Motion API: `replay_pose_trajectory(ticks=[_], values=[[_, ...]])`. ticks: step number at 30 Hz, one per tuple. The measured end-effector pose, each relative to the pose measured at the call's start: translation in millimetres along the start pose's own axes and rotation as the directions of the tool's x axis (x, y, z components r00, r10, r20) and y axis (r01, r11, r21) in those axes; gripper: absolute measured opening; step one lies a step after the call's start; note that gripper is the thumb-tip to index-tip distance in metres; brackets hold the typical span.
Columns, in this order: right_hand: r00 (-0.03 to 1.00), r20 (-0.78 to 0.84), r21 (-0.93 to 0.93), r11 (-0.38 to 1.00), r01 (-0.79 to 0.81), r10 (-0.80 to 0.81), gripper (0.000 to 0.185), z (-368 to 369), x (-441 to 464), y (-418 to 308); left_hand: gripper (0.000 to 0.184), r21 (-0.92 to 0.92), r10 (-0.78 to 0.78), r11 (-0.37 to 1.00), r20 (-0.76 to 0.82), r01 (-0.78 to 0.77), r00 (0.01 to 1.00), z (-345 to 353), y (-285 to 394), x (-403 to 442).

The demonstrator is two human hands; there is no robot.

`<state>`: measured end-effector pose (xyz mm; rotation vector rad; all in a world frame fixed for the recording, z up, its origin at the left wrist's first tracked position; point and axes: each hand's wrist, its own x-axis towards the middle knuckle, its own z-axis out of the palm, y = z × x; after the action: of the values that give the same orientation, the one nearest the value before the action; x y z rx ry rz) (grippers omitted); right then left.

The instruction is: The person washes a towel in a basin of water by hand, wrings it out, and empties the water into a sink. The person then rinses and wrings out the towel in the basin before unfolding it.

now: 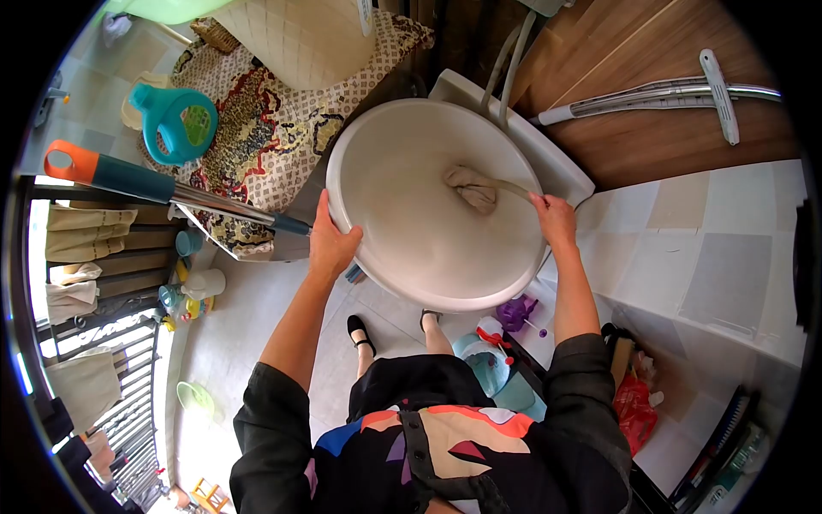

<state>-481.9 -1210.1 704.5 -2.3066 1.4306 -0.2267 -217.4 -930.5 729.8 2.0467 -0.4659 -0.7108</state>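
No wording, brand or number legible, green label [199, 126] on turquoise jug [171, 113] at upper left, its print too small to resolve, pale-and-green bottle [738, 467] at lower right, any lettering on it blurred, unreadable.

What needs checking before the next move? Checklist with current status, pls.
1. Left hand on the white basin: ok, thumb and fingers at the rim.
2. Right hand on the beige cloth: ok, fingers hold its narrow end near the rim; the bunched part lies inside the basin.
3. Basin supported from below: cannot tell, underside hidden.
4. Left side clear of the orange-and-teal pole: not ok, it runs right up to the left hand in this view; contact unclear.
5. Teal jug clear of the basin: ok, apart, on the patterned cover.
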Motion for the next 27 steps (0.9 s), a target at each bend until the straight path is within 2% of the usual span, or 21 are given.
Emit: replay_pose_trajectory(ticks=[7,9,11,14,18,24,27], values=[[1.000,-0.014,-0.003,1.000,-0.017,0.017,0.042,-4.6,-1.0,5.2,0.082,-0.038,-0.011,0.999,0.007,0.012,1.000,2.6,-1.8,-1.9],[1.000,-0.015,-0.013,1.000,-0.011,0.010,0.042,-3.9,-0.7,3.4,0.082,-0.112,0.007,0.994,0.018,-0.005,1.000,4.9,-3.4,-1.2],[0.994,-0.064,-0.010,0.996,0.089,-0.089,0.041,-1.5,1.1,2.3,0.082,-0.099,0.005,0.995,0.013,-0.004,1.000,6.2,-2.2,-1.8],[0.998,-0.037,0.034,0.998,0.058,-0.056,0.040,-0.3,2.0,-2.4,0.081,-0.080,0.024,0.997,-0.004,-0.024,1.000,9.2,-4.0,-1.0],[0.998,-0.037,-0.011,0.998,0.056,-0.056,0.040,1.4,1.9,0.8,0.080,-0.104,0.036,0.994,-0.016,-0.038,0.999,11.4,-3.1,-1.6],[0.991,-0.114,-0.025,0.997,0.069,-0.071,0.042,2.4,-7.4,25.7,0.080,-0.040,0.032,0.999,-0.028,-0.033,0.999,12.0,0.3,-4.2],[0.995,-0.102,-0.032,0.999,-0.003,0.000,0.042,-0.3,-12.7,35.9,0.080,-0.077,-0.009,0.997,-0.037,0.006,0.999,15.2,9.2,-6.7]])
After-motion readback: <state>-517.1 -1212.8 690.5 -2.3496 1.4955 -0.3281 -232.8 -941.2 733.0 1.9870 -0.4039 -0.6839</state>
